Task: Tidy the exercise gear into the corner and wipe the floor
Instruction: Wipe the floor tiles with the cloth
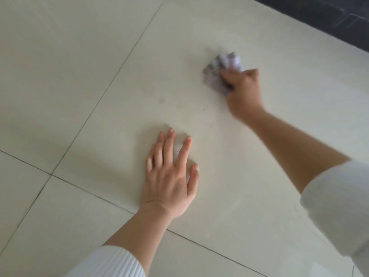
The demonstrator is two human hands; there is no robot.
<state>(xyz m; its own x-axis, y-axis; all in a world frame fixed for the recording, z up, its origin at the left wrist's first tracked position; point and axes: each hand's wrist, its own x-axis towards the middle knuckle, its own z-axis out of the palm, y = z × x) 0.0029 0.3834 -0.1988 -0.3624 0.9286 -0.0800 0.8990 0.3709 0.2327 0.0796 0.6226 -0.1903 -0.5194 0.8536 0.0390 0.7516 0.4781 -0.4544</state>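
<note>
- Cloth (221,71): crumpled, pale with grey patches, pressed to the floor (79,66) in the upper right part of the view, well ahead of the body.
- Right hand (242,90): closed over the near edge of the cloth, fingers curled down onto it; outline smeared, so exact finger placement not readable.
- Left hand (169,176): flat on the tile, fingers spread, empty; judged to be bracing body weight.
- Step in hand: wiping, judging by the blurred right hand and the cloth under it. No exercise gear in view, so tidying step not verifiable from here.
- Faint dark marks (162,100) on the tile, between the two hands and left of the cloth; judged the likely next target.
- Next move calls for: steady downward pressure, a sweep of the cloth leftward across the marks, and a firm left palm for support.
- Dark strip (329,17) at the top right edge: blurred, identity unclear, possibly a mat or a darker floor area.
- White sleeves (111,262) cut off at the lower frame edges; corner of the room not in view.
</note>
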